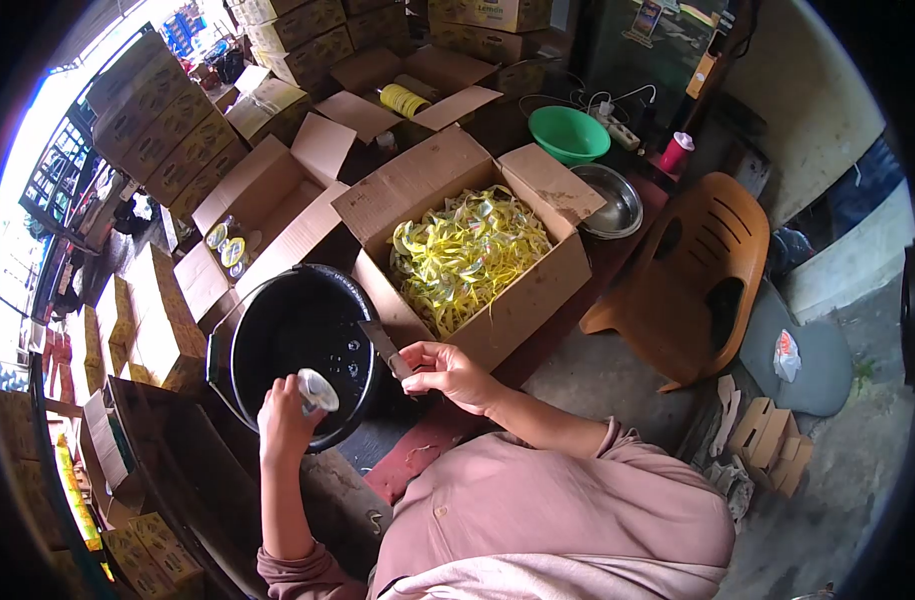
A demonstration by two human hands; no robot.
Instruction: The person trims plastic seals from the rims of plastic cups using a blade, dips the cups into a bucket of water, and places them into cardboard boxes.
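Observation:
My left hand (286,418) is closed around a small clear plastic cup (319,389), tilted over the near left part of a black bucket (240,345). Small bright spots show on the bucket's dark inside. At the bucket's right rim, my right hand (446,376) grips a flat, knife-like blade (384,347) that points up and away from me. The blade and the cup are apart. Behind my right hand stands an open cardboard box (523,307) filled with yellow-and-clear plastic strips (468,250).
Another open carton (268,190) at the left holds several cups (234,250). Farther back are a carton with a yellow roll (405,100), a green basin (570,135) and a metal bowl (618,205). An orange chair (693,280) stands right. Stacked boxes (163,125) line the left.

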